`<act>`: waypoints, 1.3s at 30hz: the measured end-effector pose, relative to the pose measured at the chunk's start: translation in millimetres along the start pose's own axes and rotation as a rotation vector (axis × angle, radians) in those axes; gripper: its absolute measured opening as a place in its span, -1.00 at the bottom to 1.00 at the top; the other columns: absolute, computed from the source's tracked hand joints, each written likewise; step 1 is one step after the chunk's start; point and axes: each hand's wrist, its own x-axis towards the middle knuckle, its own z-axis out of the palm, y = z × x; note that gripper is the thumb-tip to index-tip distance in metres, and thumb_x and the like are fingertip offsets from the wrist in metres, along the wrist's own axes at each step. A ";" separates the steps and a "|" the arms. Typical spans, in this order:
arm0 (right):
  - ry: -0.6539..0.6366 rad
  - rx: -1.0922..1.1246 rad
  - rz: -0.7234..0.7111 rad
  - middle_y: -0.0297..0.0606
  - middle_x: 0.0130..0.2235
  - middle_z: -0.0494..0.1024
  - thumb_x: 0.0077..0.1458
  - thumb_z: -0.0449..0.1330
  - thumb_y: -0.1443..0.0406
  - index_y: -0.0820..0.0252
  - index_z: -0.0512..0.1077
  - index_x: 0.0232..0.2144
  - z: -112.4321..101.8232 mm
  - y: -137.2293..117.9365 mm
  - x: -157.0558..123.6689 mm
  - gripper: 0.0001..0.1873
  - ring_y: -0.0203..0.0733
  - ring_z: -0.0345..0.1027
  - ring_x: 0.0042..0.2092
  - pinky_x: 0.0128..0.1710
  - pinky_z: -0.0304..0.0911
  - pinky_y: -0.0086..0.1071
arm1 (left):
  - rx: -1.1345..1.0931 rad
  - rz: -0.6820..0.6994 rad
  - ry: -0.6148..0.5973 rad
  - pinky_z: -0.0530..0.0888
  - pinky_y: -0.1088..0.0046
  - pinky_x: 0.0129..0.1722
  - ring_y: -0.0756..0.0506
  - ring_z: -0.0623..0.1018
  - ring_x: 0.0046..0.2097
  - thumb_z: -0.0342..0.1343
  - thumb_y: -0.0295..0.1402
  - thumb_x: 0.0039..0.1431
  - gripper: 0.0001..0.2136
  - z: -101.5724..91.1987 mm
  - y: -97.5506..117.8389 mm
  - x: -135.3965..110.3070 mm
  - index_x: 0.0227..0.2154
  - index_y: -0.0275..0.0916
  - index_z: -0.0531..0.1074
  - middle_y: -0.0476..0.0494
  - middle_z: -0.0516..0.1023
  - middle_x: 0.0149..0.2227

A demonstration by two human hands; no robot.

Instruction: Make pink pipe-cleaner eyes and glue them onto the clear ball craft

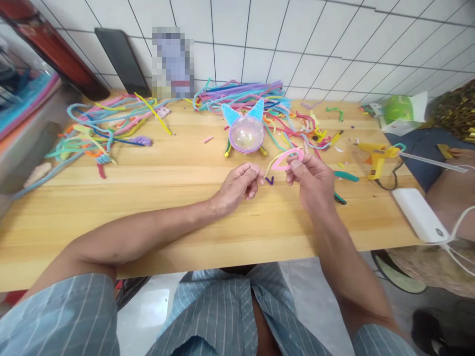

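Observation:
My right hand [311,178] is closed on a pink pipe cleaner [281,159] bent into a pointed loop. A pale yellow pipe cleaner [272,164] runs from that loop toward my left hand [243,183], whose fingertips are pinched at its lower end. Just beyond my hands stands a clear, shiny ball [246,133] with a purple rim, two blue ears [256,109] wound from pipe cleaner, and yellow-and-dark feet [227,148]. Between my hands, a small dark purple V-shaped piece [269,181] lies on the wooden table [185,227]. Pliers with teal handles [347,176] are partly hidden by my right hand.
Loose pipe cleaners lie in heaps at the left [92,128] and along the wall [241,94]. On the right are a yellow glue gun [378,160] with its cord and a white power strip [419,212]. A dark phone [120,59] leans on the tiles. Another person's arm [452,193] rests at far right.

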 end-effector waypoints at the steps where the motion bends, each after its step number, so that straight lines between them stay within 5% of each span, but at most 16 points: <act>1: 0.004 0.008 -0.005 -0.44 -0.45 0.60 0.08 0.58 -0.10 0.07 0.62 -0.35 0.2 0.3 0.4 -0.57 -0.35 0.37 -0.51 -0.51 0.34 -0.42 | 0.005 -0.003 -0.008 0.20 0.59 -0.62 0.15 0.32 -0.63 0.36 -0.12 0.39 -0.66 0.5 1.3 -0.3 -0.34 -0.26 0.45 0.04 0.58 -0.43; 10: -0.035 0.016 -0.034 -0.45 -0.54 0.56 0.10 0.57 -0.14 0.09 0.59 -0.42 1.1 0.9 2.5 -0.51 -0.35 0.37 -0.52 -0.50 0.31 -0.45 | -0.063 -0.036 -0.102 0.27 0.59 -0.59 0.15 0.33 -0.59 0.53 -0.07 0.22 -0.57 3.0 14.5 -4.3 -0.37 -0.26 0.45 0.05 0.55 -0.41; 19: -0.025 0.017 -0.054 -0.44 -0.53 0.55 0.15 0.55 -0.14 0.08 0.59 -0.41 0.0 1.2 1.1 -0.52 -0.34 0.37 -0.51 -0.49 0.32 -0.43 | -0.149 -0.215 -0.073 0.25 0.62 -0.61 0.12 0.24 -0.64 0.30 -0.20 0.45 -0.63 5.6 23.0 -14.1 -0.44 -0.23 0.37 0.14 0.30 -0.56; 24: -0.053 0.013 -0.054 -0.44 -0.54 0.54 0.16 0.55 -0.09 0.08 0.59 -0.42 -0.9 -5.0 -1.1 -0.56 -0.34 0.34 -0.52 -0.49 0.28 -0.43 | -0.232 -0.347 -0.162 0.28 0.61 -0.61 0.10 0.20 -0.62 0.27 -0.14 0.52 -0.56 -2.6 29.2 -32.7 -0.46 -0.21 0.33 0.14 0.22 -0.56; 33: -0.562 -0.284 0.038 -0.29 -0.33 0.72 0.24 0.47 -0.06 0.10 0.74 -0.22 2.6 -3.5 -14.4 -0.62 -0.23 0.44 -0.39 -0.39 0.30 -0.35 | -0.253 -0.451 -0.417 0.22 0.57 -0.66 0.08 0.13 -0.64 0.38 0.25 0.29 -0.27 -38.3 16.5 -57.3 -0.64 -0.20 0.18 0.11 0.12 -0.68; 39: -0.405 -0.414 -0.195 -0.29 -0.31 0.72 0.27 0.48 0.11 0.01 0.70 -0.18 15.4 -11.9 -24.4 -0.84 -0.18 0.50 -0.35 -0.33 0.41 -0.28 | -0.262 -0.510 -0.465 0.21 0.55 -0.67 0.07 0.16 -0.64 0.42 0.33 0.16 -0.26 -47.3 5.8 -56.5 -0.65 -0.21 0.26 0.09 0.17 -0.67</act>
